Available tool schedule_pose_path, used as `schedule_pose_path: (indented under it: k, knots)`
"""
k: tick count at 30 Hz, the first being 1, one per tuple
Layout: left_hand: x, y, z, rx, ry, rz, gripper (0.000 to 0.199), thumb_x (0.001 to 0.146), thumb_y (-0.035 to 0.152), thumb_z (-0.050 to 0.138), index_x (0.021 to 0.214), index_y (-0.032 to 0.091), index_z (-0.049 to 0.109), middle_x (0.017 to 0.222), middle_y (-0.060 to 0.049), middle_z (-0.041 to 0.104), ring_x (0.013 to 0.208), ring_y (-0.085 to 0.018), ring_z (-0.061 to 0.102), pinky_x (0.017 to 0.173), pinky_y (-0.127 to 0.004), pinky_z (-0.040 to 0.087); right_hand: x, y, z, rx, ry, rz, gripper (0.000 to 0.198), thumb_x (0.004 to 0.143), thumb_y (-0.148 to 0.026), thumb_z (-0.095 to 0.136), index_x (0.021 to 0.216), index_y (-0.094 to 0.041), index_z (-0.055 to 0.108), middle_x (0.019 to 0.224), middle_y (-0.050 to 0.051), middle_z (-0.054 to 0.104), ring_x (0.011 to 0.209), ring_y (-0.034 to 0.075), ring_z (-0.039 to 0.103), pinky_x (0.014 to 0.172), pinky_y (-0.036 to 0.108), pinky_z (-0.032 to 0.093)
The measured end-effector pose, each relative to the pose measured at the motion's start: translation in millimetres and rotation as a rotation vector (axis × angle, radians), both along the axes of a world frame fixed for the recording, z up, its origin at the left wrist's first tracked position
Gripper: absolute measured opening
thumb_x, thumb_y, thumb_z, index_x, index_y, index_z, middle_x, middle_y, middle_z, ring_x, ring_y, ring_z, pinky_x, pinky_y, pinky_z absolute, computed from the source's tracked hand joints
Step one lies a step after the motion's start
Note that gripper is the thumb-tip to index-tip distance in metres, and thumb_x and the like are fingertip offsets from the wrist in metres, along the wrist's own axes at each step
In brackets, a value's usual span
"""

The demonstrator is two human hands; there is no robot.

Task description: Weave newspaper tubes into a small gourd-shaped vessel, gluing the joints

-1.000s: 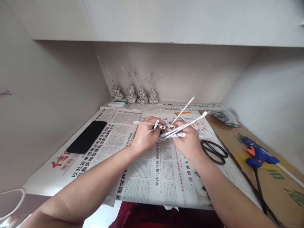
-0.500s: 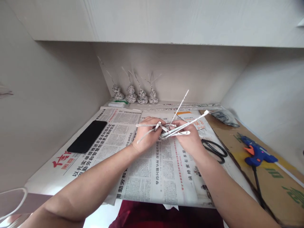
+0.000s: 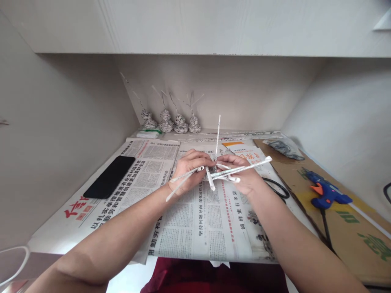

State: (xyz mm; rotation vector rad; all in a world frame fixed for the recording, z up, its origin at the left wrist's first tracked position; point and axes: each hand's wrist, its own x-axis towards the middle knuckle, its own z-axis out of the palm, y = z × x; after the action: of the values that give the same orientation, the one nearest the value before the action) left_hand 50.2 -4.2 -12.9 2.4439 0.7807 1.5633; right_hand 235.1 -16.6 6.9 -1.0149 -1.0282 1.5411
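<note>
Between my two hands is a small woven piece of rolled newspaper tubes, with several tube ends sticking out in different directions. My left hand is closed around its left side, and two tube ends lie across the back of that hand. On the other side, the fingers of my right hand pinch the weave near its top. One thin tube stands almost upright from between my fingertips, while a longer one points right over my right hand. The body of the weave is mostly hidden by the hands and tubes.
Newspaper covers the table. A black phone lies left, black-handled scissors right, beside a blue glue gun on cardboard. Several woven gourd shapes and long paper tubes are at the back under an overhanging panel.
The woven piece has turned in my hands: the thin tube that leaned right now stands upright, and the long right tube points lower. One tube end now hangs toward me. The view shifted slightly.
</note>
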Motion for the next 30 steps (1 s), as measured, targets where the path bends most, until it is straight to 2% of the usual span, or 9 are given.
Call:
schedule_pose_path:
  k: [3, 9, 11, 13, 16, 18, 25, 30]
  knots:
    - [-1, 1, 0.4, 0.013, 0.032, -0.001, 0.017, 0.083, 0.013, 0.062, 0.089, 0.022, 0.074, 0.096, -0.006, 0.07, 0.086, -0.016, 0.063, 0.081, -0.031, 0.05, 2, 2, 1, -0.058, 0.032, 0.056, 0.033, 0.051, -0.028, 0.088, 0.074, -0.017, 0.068, 0.06, 0.002, 0.068, 0.052, 0.016, 0.063, 0.047, 0.026, 0.045]
    - [0, -2, 5.9, 0.071, 0.078, 0.0, 0.015, 0.081, 0.013, 0.062, 0.089, 0.021, 0.072, 0.094, -0.006, 0.069, 0.085, -0.016, 0.061, 0.08, -0.031, 0.05, 1, -1, 1, 0.002, -0.055, 0.026, 0.034, 0.054, -0.032, 0.087, 0.076, -0.017, 0.066, 0.061, 0.0, 0.066, 0.049, 0.014, 0.059, 0.047, 0.026, 0.043]
    - [0, -3, 8.4, 0.049, 0.092, -0.025, 0.017, 0.079, 0.014, 0.063, 0.091, 0.02, 0.072, 0.096, -0.007, 0.069, 0.086, -0.017, 0.062, 0.082, -0.034, 0.051, 0, -2, 1, 0.071, -0.117, -0.007, 0.033, 0.058, -0.037, 0.085, 0.075, -0.017, 0.064, 0.061, -0.001, 0.064, 0.05, 0.013, 0.058, 0.048, 0.026, 0.043]
    - [1, -4, 10.5, 0.025, 0.094, -0.044, 0.018, 0.077, 0.017, 0.066, 0.094, 0.019, 0.071, 0.097, -0.007, 0.07, 0.088, -0.018, 0.064, 0.084, -0.036, 0.051, -2, -3, 0, 0.209, -0.203, -0.056, 0.031, 0.064, -0.038, 0.081, 0.076, -0.018, 0.062, 0.066, -0.001, 0.064, 0.054, 0.013, 0.058, 0.051, 0.026, 0.043]
    - [2, -4, 11.7, -0.017, 0.045, -0.039, 0.016, 0.078, 0.014, 0.065, 0.092, 0.019, 0.071, 0.093, -0.006, 0.071, 0.087, -0.017, 0.065, 0.085, -0.034, 0.052, -5, -5, -3, 0.429, -0.337, -0.117, 0.023, 0.074, -0.035, 0.074, 0.077, -0.02, 0.058, 0.069, -0.002, 0.061, 0.059, 0.013, 0.057, 0.054, 0.026, 0.043]
    - [3, -4, 11.3, -0.043, 0.018, -0.023, 0.018, 0.08, 0.008, 0.061, 0.089, 0.02, 0.071, 0.09, -0.005, 0.072, 0.086, -0.016, 0.065, 0.084, -0.033, 0.052, -7, -6, -5, 0.52, -0.38, -0.145, 0.017, 0.079, -0.032, 0.068, 0.077, -0.021, 0.055, 0.068, -0.002, 0.058, 0.06, 0.013, 0.055, 0.054, 0.026, 0.042]
    - [6, -5, 7.2, -0.003, 0.029, 0.019, 0.014, 0.082, 0.009, 0.06, 0.086, 0.018, 0.069, 0.089, -0.005, 0.07, 0.086, -0.016, 0.063, 0.082, -0.031, 0.051, -15, -12, -8, 0.65, -0.405, -0.204, 0.011, 0.087, -0.028, 0.06, 0.08, -0.023, 0.052, 0.07, -0.003, 0.056, 0.061, 0.013, 0.053, 0.057, 0.026, 0.041]
    - [6, -8, 5.0, -0.022, 0.064, 0.08, 0.011, 0.083, 0.011, 0.059, 0.086, 0.018, 0.067, 0.088, -0.005, 0.067, 0.087, -0.017, 0.061, 0.082, -0.031, 0.05, -16, -13, -8, 0.647, -0.459, -0.219, 0.009, 0.087, -0.029, 0.06, 0.081, -0.023, 0.056, 0.071, -0.002, 0.058, 0.062, 0.014, 0.054, 0.057, 0.027, 0.042]
